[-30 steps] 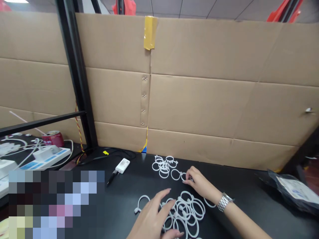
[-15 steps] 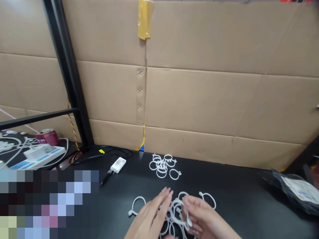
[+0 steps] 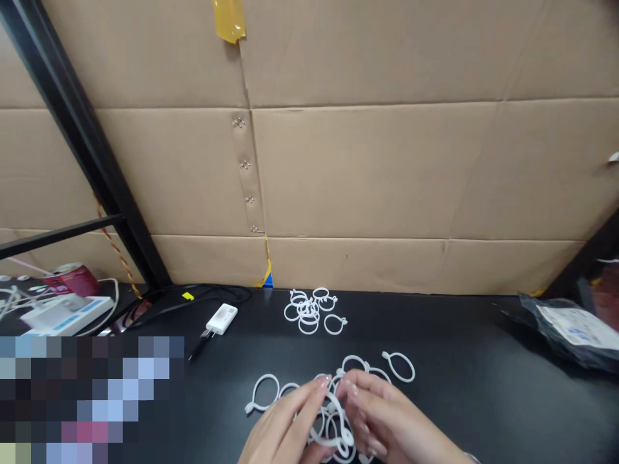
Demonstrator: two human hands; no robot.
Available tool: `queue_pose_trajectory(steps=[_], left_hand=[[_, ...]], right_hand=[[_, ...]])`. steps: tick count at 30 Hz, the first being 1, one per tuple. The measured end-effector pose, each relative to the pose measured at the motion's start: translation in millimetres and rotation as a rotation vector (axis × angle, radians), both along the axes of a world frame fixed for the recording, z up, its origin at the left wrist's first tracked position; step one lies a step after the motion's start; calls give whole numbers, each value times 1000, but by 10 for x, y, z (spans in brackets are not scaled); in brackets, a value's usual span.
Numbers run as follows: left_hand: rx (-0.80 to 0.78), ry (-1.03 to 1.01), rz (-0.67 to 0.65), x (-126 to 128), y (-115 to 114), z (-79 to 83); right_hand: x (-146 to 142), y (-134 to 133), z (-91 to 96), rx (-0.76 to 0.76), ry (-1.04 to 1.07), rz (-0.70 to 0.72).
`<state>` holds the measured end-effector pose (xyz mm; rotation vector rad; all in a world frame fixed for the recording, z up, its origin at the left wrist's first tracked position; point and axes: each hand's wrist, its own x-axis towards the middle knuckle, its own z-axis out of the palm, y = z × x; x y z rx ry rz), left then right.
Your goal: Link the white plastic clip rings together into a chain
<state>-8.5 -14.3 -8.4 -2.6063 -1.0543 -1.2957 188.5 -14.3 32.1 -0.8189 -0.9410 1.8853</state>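
Right hand [image 3: 382,409] moved nearer left hand [image 3: 284,422], white ring [image 3: 342,417] between, knobbed

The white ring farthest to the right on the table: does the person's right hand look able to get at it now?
Probably yes: the white ring lies just beyond the right hand, with nothing visibly covering it or standing in between.

Behind the black table [image 3: 464,393] stands a cardboard wall [image 3: 362,167], with yellow tape [image 3: 230,20] on its seam. On the left side there is a dark post [image 3: 82,142]; left of it, a red can [image 3: 72,280] is near a power strip [image 3: 91,314]. A white charger [image 3: 223,319] lies on the table. At the far right lies a black bag [image 3: 544,332].
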Motion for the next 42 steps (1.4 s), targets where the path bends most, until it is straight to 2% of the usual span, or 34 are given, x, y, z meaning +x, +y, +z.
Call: queue_pose_trajectory(steps=[2, 5, 9, 13, 17, 23, 31, 42], left_hand=[[-110, 11, -42, -37, 22, 83], [-339, -187, -4, -30, 35, 173], [-549, -333, -40, 42, 0, 181], [-652, -350, -50, 79, -41, 156], [-653, -356, -57, 70, -44, 157], [-631, -380, -95, 51, -39, 142], [-585, -354, -139, 47, -18, 70], [-583, -303, -245, 30, 18, 43]], right_hand=[[17, 4, 44, 84, -93, -107], [14, -25, 81, 287, -268, -201], [-18, -112, 50, 577, -446, -257], [-17, -146, -13, 723, -653, -218], [2, -116, -79, 851, -786, -292], [14, -105, -104, 900, -848, -332], [22, -133, -112, 906, -915, -305], [14, -133, -126, 960, -853, -338]])
